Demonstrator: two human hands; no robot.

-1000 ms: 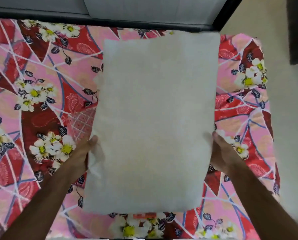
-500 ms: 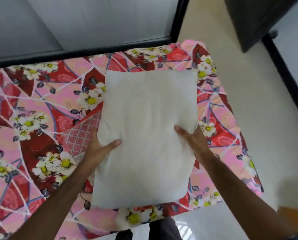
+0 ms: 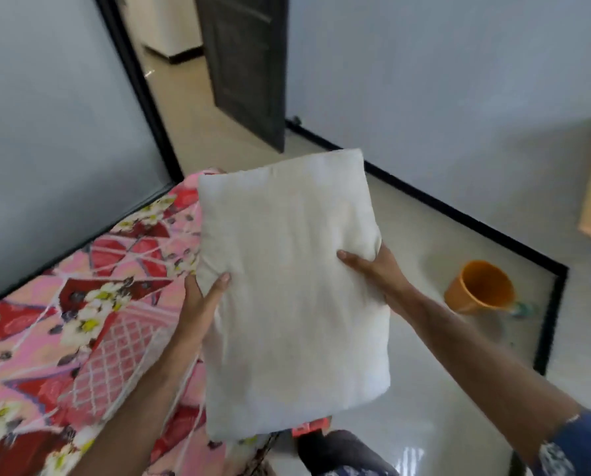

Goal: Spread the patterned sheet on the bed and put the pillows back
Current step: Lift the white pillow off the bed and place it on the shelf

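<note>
- The pillow (image 3: 287, 297), which lay flat on the sheet (image 3: 91, 310) a second ago, is now held up off the bed, out past the bed's right edge and partly over the floor (image 3: 458, 372).
- The left hand (image 3: 201, 304) has been shifted from the pillow's side to a grip with the thumb on its front face.
- The right hand (image 3: 376, 273) is likewise now wrapped round the right edge, thumb on top.
- The view has been swung right: a door (image 3: 246, 63), an orange bucket (image 3: 479, 286) and a wall are now seen.
</note>
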